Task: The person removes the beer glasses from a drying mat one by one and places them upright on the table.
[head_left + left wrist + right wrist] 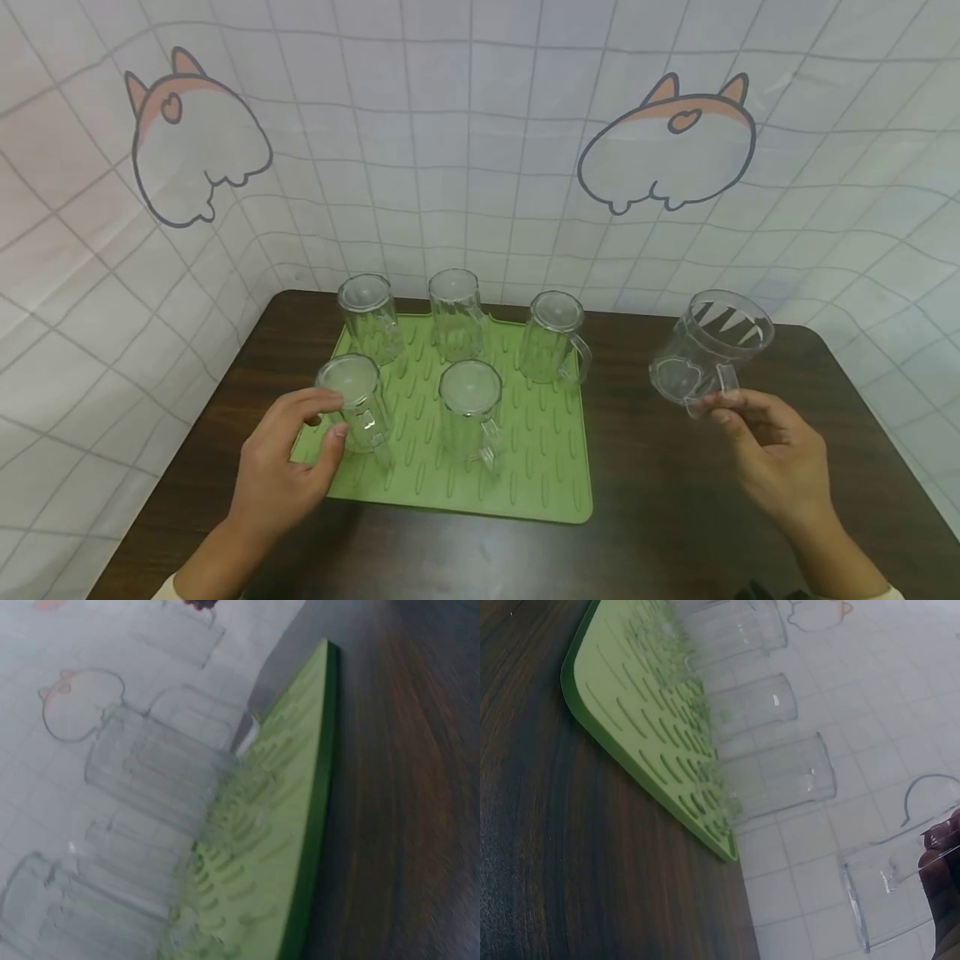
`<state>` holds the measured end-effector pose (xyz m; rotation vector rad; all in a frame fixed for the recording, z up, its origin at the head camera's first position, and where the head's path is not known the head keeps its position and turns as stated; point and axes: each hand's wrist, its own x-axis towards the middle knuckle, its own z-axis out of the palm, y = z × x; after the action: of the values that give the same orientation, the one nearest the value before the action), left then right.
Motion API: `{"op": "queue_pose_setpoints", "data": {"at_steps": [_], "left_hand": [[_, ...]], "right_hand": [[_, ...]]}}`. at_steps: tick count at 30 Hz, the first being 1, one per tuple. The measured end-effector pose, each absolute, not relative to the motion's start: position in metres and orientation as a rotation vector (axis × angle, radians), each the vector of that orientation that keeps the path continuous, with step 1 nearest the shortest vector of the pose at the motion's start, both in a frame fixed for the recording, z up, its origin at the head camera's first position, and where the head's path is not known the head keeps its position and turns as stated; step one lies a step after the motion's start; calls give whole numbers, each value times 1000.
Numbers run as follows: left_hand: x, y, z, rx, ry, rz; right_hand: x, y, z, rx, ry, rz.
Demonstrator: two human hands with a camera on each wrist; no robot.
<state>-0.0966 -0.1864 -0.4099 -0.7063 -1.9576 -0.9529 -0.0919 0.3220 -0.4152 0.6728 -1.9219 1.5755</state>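
Observation:
My right hand (780, 454) pinches the handle of a clear glass mug (705, 354), to the right of a green ridged drying mat (540, 479). This mug is held with its open rim up, slightly tilted. At the mat's front left, my left hand (288, 462) has its fingers and thumb spread by an upside-down mug (367, 421). Its fingertips overlap that mug's base and side in the head view. In the right wrist view, dark fingers (941, 859) cross the held mug (885, 885) at the right edge. The left wrist view does not show the left hand.
Another upside-down mug (471, 417) stands at the mat's front middle. Along the back are a left mug (371, 321), a middle mug (456, 317) and a right mug (551, 337). The dark wooden table (637, 517) meets a grid-patterned wall cloth (495, 125) behind.

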Motion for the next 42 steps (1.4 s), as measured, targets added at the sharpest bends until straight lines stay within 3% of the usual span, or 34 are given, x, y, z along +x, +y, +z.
{"op": "queue_pose_setpoints", "data": {"at_steps": [11,22,29,42], "left_hand": [[-90,-213,-432,-454,-2012,-1053],[-85,-228,-445,-129,-2491,-963],[-86,-235,-460,-149,-2687,-843],[-83,-237,-464,-180,-2905,-751]], "right_hand": [[-97,330,-417,590,-1944,1539],[-102,338,-412,488,-2062,1377],[-101,339,-407,259,-2214,1294],[-113,349,-412,196,-2166,1396]]}}
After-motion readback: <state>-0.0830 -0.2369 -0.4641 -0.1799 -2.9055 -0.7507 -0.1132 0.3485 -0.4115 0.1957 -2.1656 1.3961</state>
